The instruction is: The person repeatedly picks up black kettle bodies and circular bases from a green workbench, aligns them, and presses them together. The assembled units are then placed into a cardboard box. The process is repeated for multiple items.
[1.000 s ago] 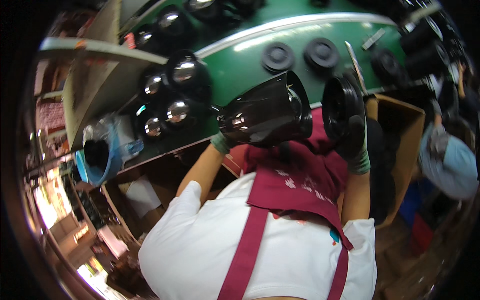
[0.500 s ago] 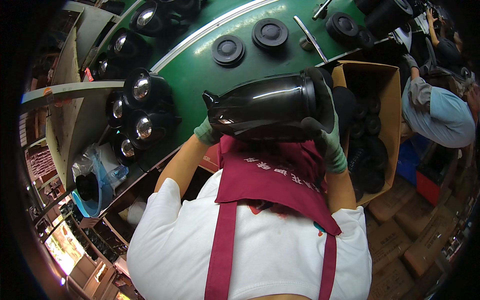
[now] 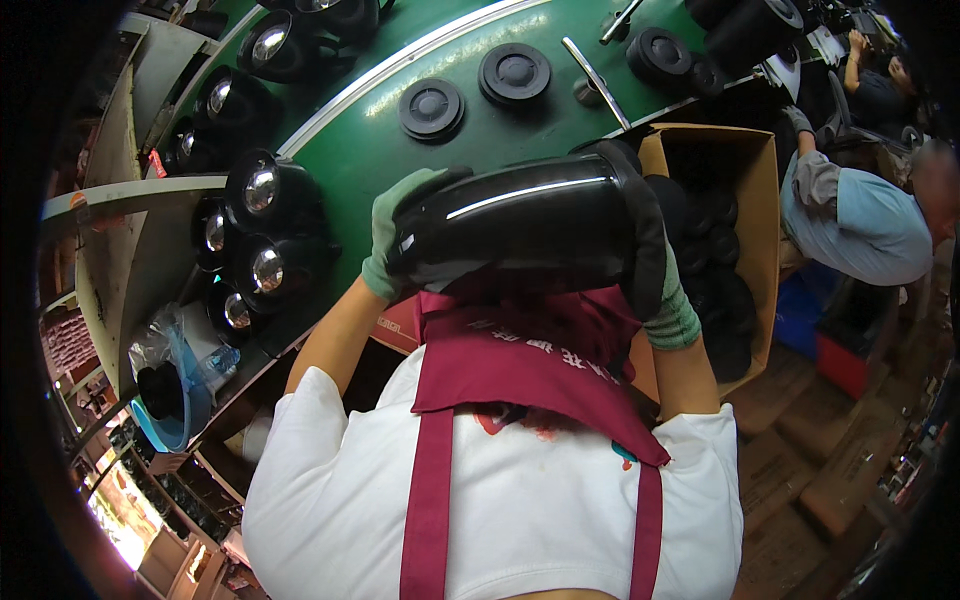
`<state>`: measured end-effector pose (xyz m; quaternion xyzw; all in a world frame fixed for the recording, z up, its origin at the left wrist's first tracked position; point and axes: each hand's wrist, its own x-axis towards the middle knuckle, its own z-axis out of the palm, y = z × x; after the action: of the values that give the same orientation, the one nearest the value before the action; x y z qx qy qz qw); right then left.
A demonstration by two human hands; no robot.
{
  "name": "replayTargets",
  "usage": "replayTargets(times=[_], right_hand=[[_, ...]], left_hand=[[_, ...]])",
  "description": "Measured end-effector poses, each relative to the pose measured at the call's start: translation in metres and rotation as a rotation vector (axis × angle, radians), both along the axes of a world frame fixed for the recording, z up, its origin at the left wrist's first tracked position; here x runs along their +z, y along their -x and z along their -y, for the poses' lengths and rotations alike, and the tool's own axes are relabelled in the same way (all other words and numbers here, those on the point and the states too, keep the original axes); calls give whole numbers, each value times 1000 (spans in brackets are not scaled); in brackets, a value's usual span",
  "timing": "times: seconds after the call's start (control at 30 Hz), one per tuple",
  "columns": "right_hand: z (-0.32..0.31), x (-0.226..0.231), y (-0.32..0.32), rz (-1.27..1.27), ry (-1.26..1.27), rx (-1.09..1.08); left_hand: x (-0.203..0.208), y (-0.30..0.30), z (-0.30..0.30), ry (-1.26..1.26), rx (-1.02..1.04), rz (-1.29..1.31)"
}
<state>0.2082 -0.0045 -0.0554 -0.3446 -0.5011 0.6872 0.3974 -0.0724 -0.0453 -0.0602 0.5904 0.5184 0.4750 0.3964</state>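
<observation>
A glossy black vacuum jug lies on its side in the air before my apron, held between both hands. My left hand, in a green glove with dark fingers, is closed round its left end; the spout seen there earlier is out of sight. Round the base at the right end wraps my right hand, in a glove with a black palm and green cuff. Beyond the jug, on the green bench, lie round black discs with ridged rings, one stack on the left and another beside it.
More black jugs with silvery insides stand crowded at the left. An open cardboard box holding dark round parts is at my right. A metal bar rises from the bench edge. Another person in light blue works at the far right.
The jug has turned about its length, and its spout no longer shows. My left hand has come up over its left end, and my right hand has shifted round the base.
</observation>
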Motion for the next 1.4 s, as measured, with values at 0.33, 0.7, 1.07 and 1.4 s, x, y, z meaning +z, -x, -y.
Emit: replayTargets(times=[0.33, 0.7, 1.07, 1.4], right_hand=[[-32, 60, -44, 319, 568, 228], [-11, 11, -36, -51, 648, 29], [-2, -21, -56, 20, 497, -93], [2, -1, -45, -136, 543, -175]], left_hand=[[-50, 26, -17, 190, -87, 366], [-1, 12, -26, -386, -172, -547], [-3, -7, -26, -244, -243, -417], [8, -16, -34, -288, -343, -461]])
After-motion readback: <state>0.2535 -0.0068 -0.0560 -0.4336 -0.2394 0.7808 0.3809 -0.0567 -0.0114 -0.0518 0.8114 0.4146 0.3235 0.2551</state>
